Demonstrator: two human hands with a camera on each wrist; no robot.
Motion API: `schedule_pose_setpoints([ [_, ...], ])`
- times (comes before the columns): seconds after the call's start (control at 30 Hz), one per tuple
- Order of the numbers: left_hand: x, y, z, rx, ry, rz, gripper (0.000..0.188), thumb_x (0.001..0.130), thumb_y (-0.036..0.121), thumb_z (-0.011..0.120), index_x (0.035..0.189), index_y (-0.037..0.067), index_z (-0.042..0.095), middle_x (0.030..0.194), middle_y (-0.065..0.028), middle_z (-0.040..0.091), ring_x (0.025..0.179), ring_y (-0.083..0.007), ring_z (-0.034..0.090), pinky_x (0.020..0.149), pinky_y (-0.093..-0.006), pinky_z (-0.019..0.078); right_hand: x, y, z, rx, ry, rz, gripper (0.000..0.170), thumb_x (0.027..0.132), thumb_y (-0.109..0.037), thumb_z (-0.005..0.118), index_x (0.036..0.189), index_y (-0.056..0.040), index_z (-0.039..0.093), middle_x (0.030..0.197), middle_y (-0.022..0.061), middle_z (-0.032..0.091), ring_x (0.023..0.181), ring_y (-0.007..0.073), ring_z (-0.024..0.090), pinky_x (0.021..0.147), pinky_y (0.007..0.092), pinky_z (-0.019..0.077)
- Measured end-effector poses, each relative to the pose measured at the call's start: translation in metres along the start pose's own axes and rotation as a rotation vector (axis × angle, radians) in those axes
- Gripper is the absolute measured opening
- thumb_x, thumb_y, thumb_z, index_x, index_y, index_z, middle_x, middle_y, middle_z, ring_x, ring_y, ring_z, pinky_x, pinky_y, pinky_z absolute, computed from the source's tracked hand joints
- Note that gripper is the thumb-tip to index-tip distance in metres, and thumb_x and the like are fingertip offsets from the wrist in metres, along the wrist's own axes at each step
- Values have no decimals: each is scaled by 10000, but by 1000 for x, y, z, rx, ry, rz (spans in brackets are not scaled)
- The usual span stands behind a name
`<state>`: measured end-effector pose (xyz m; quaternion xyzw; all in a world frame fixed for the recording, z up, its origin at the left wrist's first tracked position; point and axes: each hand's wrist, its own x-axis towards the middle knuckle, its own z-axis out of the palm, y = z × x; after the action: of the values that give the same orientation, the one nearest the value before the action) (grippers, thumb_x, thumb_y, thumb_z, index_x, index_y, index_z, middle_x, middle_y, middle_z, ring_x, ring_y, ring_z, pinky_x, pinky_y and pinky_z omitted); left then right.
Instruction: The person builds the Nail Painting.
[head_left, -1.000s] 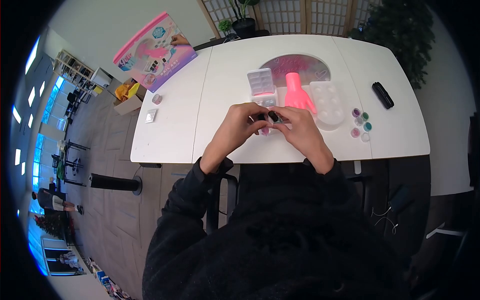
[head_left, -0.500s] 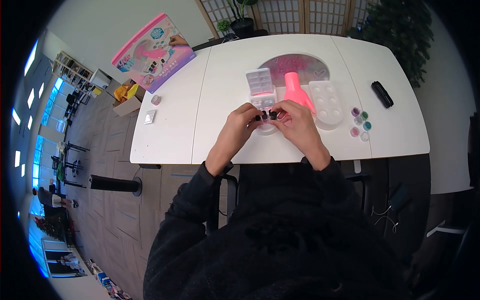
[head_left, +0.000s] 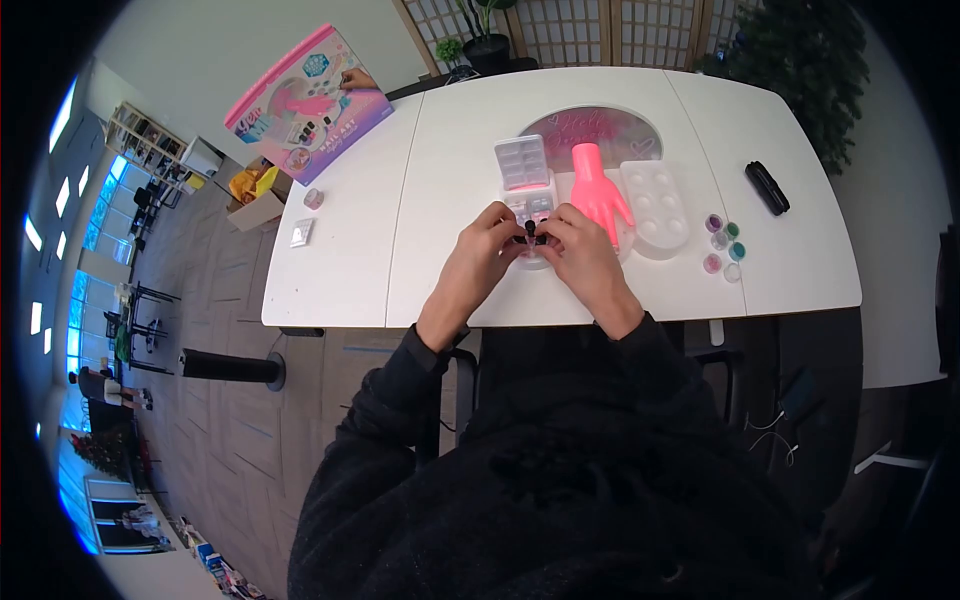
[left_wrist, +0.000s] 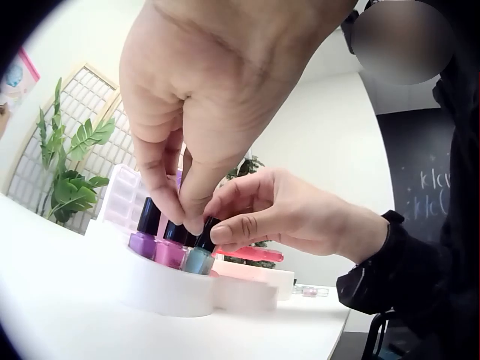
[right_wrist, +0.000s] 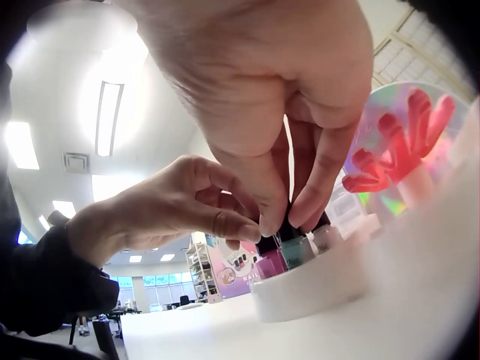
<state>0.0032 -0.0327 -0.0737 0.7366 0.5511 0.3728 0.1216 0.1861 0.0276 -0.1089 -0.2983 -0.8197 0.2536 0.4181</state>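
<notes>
In the head view my left hand [head_left: 468,270] and right hand [head_left: 592,268] meet over small black-capped bottles. The left wrist view shows a purple bottle [left_wrist: 142,245], a pink bottle [left_wrist: 170,253] and a teal bottle [left_wrist: 199,261] upright in a white rounded holder [left_wrist: 169,291]. My left fingertips pinch the pink bottle's black cap [left_wrist: 175,232]. My right finger and thumb hold the teal bottle's cap [left_wrist: 206,234]. From the right wrist, a paler bottle [right_wrist: 325,238] appears beside the teal one [right_wrist: 297,252]; fingers partly hide the caps.
Behind the hands lie an open compartment case [head_left: 521,163], a pink model hand [head_left: 598,198] and a white tray with round wells [head_left: 655,210]. Several small pots [head_left: 712,263] and a black case [head_left: 767,189] lie right; a colourful box [head_left: 310,105] stands at the left.
My right hand has moved left, closer to my left hand. The bottles, lifted between the fingers earlier, now sit lower at the holder; the fingers stay on the caps.
</notes>
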Motion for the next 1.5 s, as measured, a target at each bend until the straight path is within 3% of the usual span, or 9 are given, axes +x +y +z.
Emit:
schedule_pose_setpoints([
  [0.07, 1, 1, 0, 10, 2, 4, 213, 785, -33, 804, 977, -29, 712, 1024, -138, 645, 830, -339, 708, 715, -412, 579, 0, -1, 2, -20, 18, 24, 269, 785, 2, 835, 1027, 8, 717, 981, 108, 638, 780, 264, 701, 718, 349, 593],
  [0.13, 1, 1, 1, 61, 15, 28, 230, 776, -81, 807, 979, -36, 708, 972, -117, 633, 784, -252, 695, 694, -342, 586, 0, -1, 2, -55, 29, 20, 269, 785, -7, 837, 1027, 2, 720, 971, 104, 641, 776, 258, 698, 711, 354, 585],
  [0.2, 1, 2, 0, 66, 13, 32, 231, 778, -74, 809, 982, -32, 709, 963, -114, 634, 777, -250, 691, 686, -347, 578, 1, -2, 1, -92, 40, 13, 269, 784, -17, 839, 1027, -5, 723, 961, 100, 643, 772, 253, 696, 705, 360, 577],
  [0.27, 1, 4, 1, 72, 14, 35, 232, 781, -68, 811, 986, -28, 710, 955, -112, 634, 770, -247, 687, 679, -352, 569, 1, -5, -3, -81, -4, 66, 201, 798, -21, 794, 976, -38, 703, 959, 106, 658, 834, 328, 694, 719, 428, 561],
  [0.6, 2, 2, -1, 74, 31, 87, 237, 786, -70, 801, 998, -13, 711, 971, -110, 637, 768, -268, 679, 696, -375, 560, 0, -10, -14, -210, -33, 60, 69, 834, -93, 788, 890, -83, 749, 917, 40, 661, 781, 283, 695, 676, 400, 554],
  [0.67, 2, 6, -3, 96, 24, 78, 279, 778, -63, 810, 1036, 8, 729, 981, -109, 635, 779, -272, 675, 695, -383, 555, -1, -11, -15, -216, 38, 56, 104, 835, -102, 813, 926, -101, 764, 875, 17, 667, 739, 212, 703, 655, 349, 549],
  [0.97, 4, 7, -2, 143, 2, 81, 260, 794, -11, 814, 1046, 40, 776, 985, -97, 617, 831, -264, 660, 722, -397, 549, 4, -4, -35, -227, 95, 13, 181, 832, -39, 769, 1011, -67, 769, 980, 62, 725, 946, 282, 685, 776, 405, 570],
  [1.07, 6, 11, -3, 132, -2, 72, 269, 786, -5, 819, 1047, 40, 773, 991, -95, 615, 852, -264, 660, 732, -397, 549, 5, -6, -33, -231, 56, 4, 272, 823, -42, 787, 1092, -84, 781, 1039, 68, 761, 922, 267, 685, 769, 390, 563],
  [1.5, 4, 9, 2, 135, 3, 108, 254, 796, -12, 805, 1041, 18, 747, 997, -106, 615, 859, -300, 669, 746, -420, 545, 12, -1, -12, -292, 36, -32, 268, 796, -28, 782, 1055, -96, 792, 952, 30, 758, 909, 255, 683, 751, 379, 566],
])
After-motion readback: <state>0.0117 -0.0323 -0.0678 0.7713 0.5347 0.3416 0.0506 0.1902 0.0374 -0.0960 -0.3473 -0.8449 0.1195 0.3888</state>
